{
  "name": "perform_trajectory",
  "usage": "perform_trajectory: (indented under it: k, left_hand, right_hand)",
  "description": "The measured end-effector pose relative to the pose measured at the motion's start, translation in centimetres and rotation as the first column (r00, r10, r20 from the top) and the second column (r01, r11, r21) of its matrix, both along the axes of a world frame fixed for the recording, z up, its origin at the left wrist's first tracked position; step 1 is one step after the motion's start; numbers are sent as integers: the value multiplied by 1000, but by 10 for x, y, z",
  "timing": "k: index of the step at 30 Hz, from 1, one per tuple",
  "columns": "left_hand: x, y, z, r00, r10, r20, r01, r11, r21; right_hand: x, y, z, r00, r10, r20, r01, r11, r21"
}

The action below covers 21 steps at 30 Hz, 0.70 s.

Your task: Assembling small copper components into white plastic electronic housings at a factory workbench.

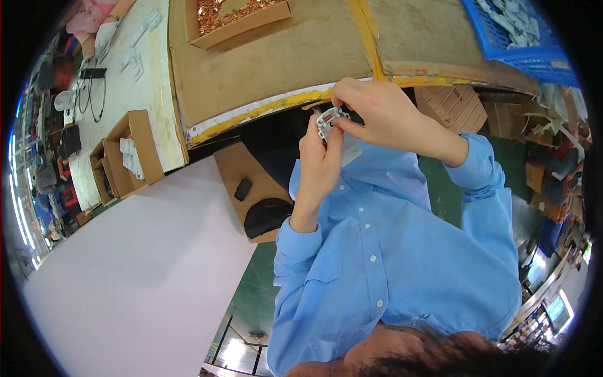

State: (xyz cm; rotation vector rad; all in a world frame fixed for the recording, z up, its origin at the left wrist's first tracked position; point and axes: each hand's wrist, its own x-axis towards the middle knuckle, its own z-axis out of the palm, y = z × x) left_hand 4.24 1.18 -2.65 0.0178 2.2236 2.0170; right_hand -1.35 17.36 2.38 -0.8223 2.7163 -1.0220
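Observation:
My left hand (320,160) holds up a small white plastic housing (326,127) with cut-outs and metal-looking bits, just off the workbench's near edge. Its thumb and fingers pinch the housing from below. My right hand (380,110) is bent over the same housing from the right, thumb and fingertips brought together at its upper side. Whatever lies between those fingertips is too small and hidden to make out. On the bench beyond, a shallow cardboard box (251,28) contains many small copper-coloured metal pieces.
A blue plastic basket (531,61) with white parts stands at the far right. To the left, a cardboard box (151,151) holds white parts beside a table (129,94), where another person's gloved hand (105,39) rests. Below the bench, cardboard (235,160) carries a black pouch (267,217).

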Motion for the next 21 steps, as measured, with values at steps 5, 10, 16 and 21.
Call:
perform_trajectory:
  k: [5, 10, 16, 21]
  left_hand:
    - [0, -1, -1, 1000, -12, 6, 12, 1000, -29]
    - [3, -4, -12, 998, 3, 57, -7, 997, 72]
    - [8, -8, -11, 983, -48, 177, -2, 962, 273]
    - [10, -10, -12, 992, -51, 120, 43, 997, 62]
  right_hand:
    - [1, 0, -3, 992, 23, -127, -17, 999, 44]
    - [1, 0, -5, 981, 82, -177, -88, 996, -25]
    - [11, 0, -11, 971, 95, -219, -110, 993, -54]
    - [15, -1, -14, 971, 77, -226, -88, 995, -38]
